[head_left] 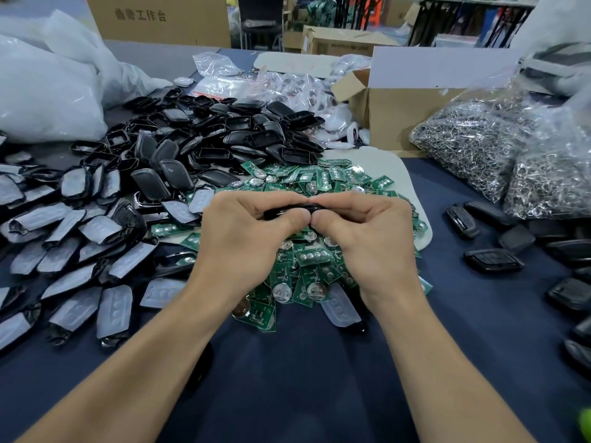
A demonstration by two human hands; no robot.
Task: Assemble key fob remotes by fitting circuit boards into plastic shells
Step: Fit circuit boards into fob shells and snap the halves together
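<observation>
Both hands meet over the middle of the table and squeeze one black key fob shell (295, 208) edge-on between fingers and thumbs. My left hand (246, 231) grips its left half, my right hand (361, 231) grips its right half. Most of the shell is hidden by my fingers. Under the hands lies a heap of green circuit boards (297, 270) with round coin cells. A pile of black shell halves (208, 139) lies behind and to the left. Shell fronts with grey button pads (80, 247) spread along the left.
Several closed black fobs (492, 260) lie on the dark blue cloth at the right. Clear bags of metal rings (479, 145) stand at the right rear, an open cardboard box (403, 113) behind them. White plastic bags (41, 91) sit at the left rear.
</observation>
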